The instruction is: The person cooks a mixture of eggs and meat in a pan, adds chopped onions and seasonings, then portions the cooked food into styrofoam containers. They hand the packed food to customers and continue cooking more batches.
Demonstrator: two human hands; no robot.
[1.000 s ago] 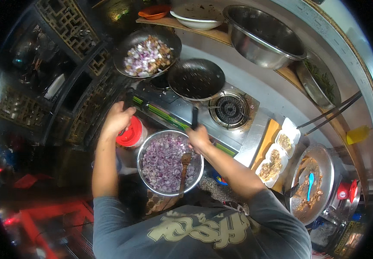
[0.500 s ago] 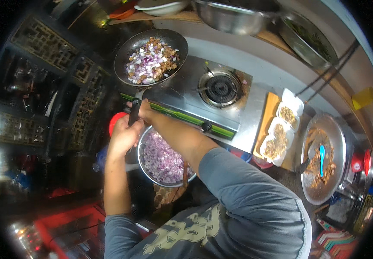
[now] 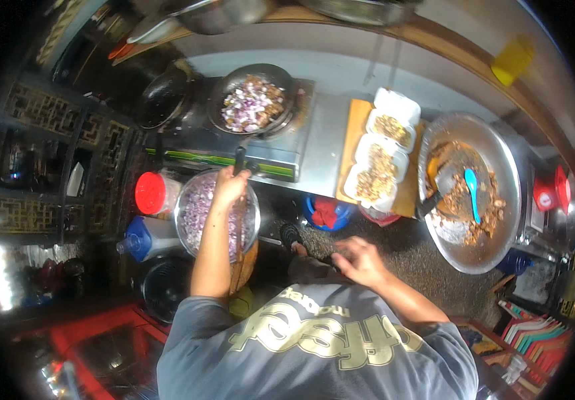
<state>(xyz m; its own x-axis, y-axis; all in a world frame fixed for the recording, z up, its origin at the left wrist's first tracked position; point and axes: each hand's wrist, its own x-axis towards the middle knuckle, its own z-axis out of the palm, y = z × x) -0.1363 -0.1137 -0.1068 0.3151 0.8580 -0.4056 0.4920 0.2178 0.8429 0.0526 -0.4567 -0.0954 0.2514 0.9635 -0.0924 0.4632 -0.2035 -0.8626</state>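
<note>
My left hand (image 3: 232, 187) is closed round the black handle of a frying pan (image 3: 219, 100). Chopped purple onion and browned, minced-looking food (image 3: 253, 105) fill the pan, which is over the right burner of a steel gas stove (image 3: 201, 143). Below that hand stands a metal basin of chopped onion (image 3: 197, 220), with a long wooden stick or handle (image 3: 239, 233) across its right side. My right hand (image 3: 362, 261) hangs in front of my body, slightly blurred, with its fingers loosely apart and nothing seen in them.
Right of the stove, white foam boxes of chopped food (image 3: 375, 167) rest on a wooden board (image 3: 346, 153). A large metal basin (image 3: 507, 200) holds brown food and a blue spoon (image 3: 472, 193). Another dark pan (image 3: 164, 100) is at the left. A red-lidded tub (image 3: 153, 193) stands by the onion basin.
The pan has gone from the stove's left side to the right burner. My right hand has left the handle and come back toward my body. The view has swung right.
</note>
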